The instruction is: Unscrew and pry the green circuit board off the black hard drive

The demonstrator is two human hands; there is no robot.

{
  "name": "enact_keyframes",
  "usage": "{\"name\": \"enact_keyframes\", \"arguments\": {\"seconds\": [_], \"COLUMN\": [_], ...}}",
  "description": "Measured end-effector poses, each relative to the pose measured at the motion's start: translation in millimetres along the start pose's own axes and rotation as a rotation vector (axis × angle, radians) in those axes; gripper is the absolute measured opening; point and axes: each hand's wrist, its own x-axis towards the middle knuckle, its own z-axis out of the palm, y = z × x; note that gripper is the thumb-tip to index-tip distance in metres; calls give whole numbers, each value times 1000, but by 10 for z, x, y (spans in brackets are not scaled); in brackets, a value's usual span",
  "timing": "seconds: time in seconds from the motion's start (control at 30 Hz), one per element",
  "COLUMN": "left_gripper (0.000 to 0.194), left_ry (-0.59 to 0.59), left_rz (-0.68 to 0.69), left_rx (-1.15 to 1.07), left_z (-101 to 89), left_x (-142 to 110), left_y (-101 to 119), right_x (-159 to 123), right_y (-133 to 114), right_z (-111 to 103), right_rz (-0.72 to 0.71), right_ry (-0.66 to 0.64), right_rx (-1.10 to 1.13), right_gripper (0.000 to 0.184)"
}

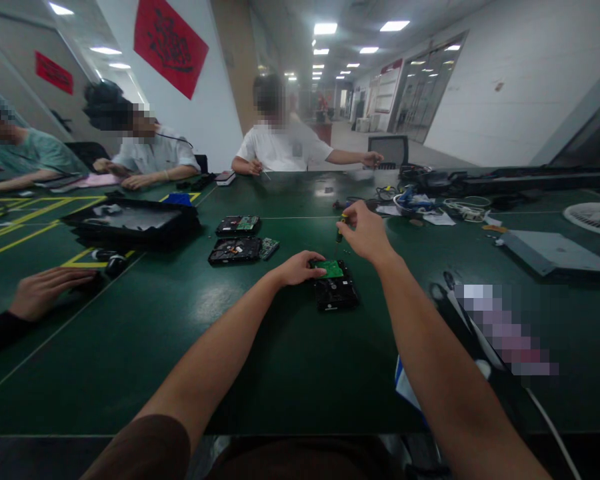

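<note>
A black hard drive with a green circuit board at its far end lies flat on the table in front of me. My left hand grips the drive's far left side, fingers along the edge and thumb at the board. In my right hand is a screwdriver with a dark and yellow handle, held upright above the drive's far end. Its thin tip is too faint to tell whether it touches the drive. A few tiny screws lie just beyond the drive's far right corner.
Two more hard drives, one nearer and one farther, lie left beside a loose circuit board. Black trays stand farther left, near a co-worker's hand. A silver case and cables occupy the right.
</note>
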Motion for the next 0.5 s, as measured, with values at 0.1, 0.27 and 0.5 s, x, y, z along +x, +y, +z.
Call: {"name": "enact_keyframes", "arguments": {"seconds": [0.1, 0.27, 0.5], "left_gripper": [60, 61, 61], "left_ry": [-9, 5, 4], "left_rz": [7, 11, 8], "left_rx": [-12, -2, 4], "left_z": [3, 6, 12], "left_x": [2, 8, 15], "left_y": [-1, -12, -37], "right_x": [-1, -7, -19], "right_y": [-2, -11, -46], "right_z": [4, 9, 1], "right_rz": [0, -39, -74], "right_ry": [-23, -43, -63], "right_rx": [16, -38, -40], "right_gripper": [24, 34, 37]}}
